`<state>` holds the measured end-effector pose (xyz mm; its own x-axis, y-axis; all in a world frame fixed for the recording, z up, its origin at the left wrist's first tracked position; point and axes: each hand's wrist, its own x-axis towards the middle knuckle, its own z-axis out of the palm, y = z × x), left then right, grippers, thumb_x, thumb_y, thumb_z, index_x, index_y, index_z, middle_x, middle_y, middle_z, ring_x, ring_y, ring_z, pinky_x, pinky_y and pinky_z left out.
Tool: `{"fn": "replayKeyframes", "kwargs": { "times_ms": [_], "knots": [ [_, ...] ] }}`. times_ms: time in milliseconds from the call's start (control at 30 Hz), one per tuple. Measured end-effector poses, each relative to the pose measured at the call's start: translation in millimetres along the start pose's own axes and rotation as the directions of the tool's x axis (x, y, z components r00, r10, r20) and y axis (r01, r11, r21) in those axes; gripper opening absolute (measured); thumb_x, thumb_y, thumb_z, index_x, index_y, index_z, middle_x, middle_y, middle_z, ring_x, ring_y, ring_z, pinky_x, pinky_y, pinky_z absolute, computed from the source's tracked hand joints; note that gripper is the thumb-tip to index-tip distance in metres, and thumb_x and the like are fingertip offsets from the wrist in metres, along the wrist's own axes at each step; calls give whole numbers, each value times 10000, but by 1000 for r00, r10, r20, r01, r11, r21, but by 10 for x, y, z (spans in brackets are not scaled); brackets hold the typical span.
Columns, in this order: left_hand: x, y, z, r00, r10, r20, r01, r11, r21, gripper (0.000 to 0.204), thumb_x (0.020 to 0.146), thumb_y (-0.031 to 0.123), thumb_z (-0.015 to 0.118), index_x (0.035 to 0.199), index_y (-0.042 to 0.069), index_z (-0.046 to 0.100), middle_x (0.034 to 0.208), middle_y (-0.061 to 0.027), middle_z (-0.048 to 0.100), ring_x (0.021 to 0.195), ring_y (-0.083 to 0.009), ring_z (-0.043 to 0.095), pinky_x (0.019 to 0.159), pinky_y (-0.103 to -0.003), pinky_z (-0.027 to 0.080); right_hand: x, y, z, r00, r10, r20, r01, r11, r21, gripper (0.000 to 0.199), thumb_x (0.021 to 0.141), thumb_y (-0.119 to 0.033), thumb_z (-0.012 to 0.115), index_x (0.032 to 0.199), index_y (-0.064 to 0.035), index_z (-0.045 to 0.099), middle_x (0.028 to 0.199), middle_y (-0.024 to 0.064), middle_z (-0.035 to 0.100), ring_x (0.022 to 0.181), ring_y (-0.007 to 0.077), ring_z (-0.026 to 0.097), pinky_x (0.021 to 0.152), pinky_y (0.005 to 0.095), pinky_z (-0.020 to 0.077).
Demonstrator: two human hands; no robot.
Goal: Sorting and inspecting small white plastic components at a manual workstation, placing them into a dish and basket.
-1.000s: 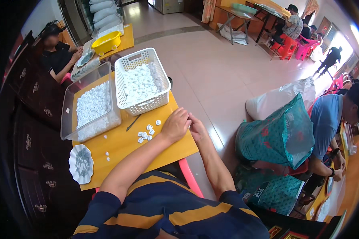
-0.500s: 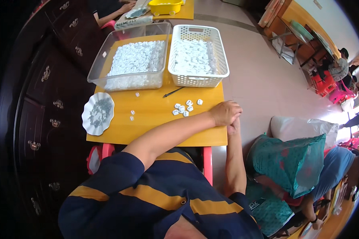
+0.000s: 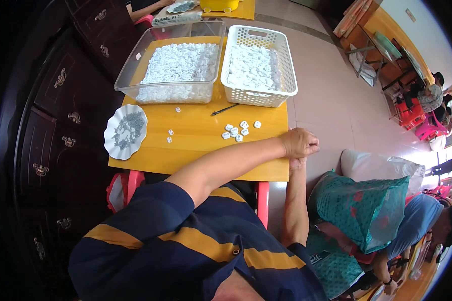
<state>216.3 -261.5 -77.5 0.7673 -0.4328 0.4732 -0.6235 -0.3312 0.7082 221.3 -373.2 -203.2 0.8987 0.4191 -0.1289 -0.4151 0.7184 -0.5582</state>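
My left hand point(image 3: 301, 143) reaches across to the table's right edge, its fingers curled closed. Just below it is my right hand point(image 3: 297, 163), mostly covered by the left, and the two touch. Whatever they hold, if anything, is hidden. Left of the hands, several small white plastic pieces with dark marks point(image 3: 234, 132) lie in a loose cluster on the yellow table point(image 3: 201, 155). A dark slender pen-like tool point(image 3: 224, 110) rests behind them. Three more small white pieces, two of them side by side point(image 3: 170, 136), are spread farther left.
At the back stand a clear plastic bin point(image 3: 128, 85) and a white perforated basket point(image 3: 258, 99), both holding many white pieces. A scalloped white dish point(image 3: 110, 143) contains tiny grey parts. Green bags point(image 3: 356, 205) crowd the right side, dark drawers point(image 3: 60, 125) the left. Another person point(image 3: 422, 220) works at lower right.
The view has shifted a little, so the table and bins sit higher and farther right. My hands stay clasped together at the right edge, and the pieces on the table keep their layout.
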Motion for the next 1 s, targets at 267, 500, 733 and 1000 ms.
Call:
{"fn": "replayKeyframes", "kwargs": {
  "times_ms": [267,500,733,1000],
  "knots": [
    [18,100,47,994,-94,52,98,993,-69,248,886,297,651,892,54,702,868,-148,707,855,-351,672,788,-450,528,26,184,-125,992,-123,20,124,991,-42,387,1054,-331,500,1347,-80,519,1332,106,580,1223,256,583,1024,410,520],
    [-69,101,-107,947,-307,-89,272,920,-281,211,903,236,626,897,42,710,821,-136,720,762,-271,696,732,-375,550,-44,108,-218,968,-251,7,251,966,-68,379,1065,-318,478,1364,-86,505,1347,105,566,1243,255,572,1036,413,512],
    [-402,374,-784,880,-457,-128,342,797,-497,258,1001,208,579,1008,-15,710,856,-52,711,831,-111,679,755,-256,525,-125,-88,227,964,241,-115,-158,862,482,333,1070,-267,453,1259,-26,585,1240,169,638,1188,300,610,1010,452,530],
    [-1123,616,-987,914,-386,127,407,871,-277,221,976,194,619,954,-5,710,820,-52,721,765,-97,651,713,-291,523,273,-990,602,951,-115,-286,227,888,399,260,1034,-176,477,1091,49,593,1064,170,638,1035,315,634,983,414,550]
  ]
}}
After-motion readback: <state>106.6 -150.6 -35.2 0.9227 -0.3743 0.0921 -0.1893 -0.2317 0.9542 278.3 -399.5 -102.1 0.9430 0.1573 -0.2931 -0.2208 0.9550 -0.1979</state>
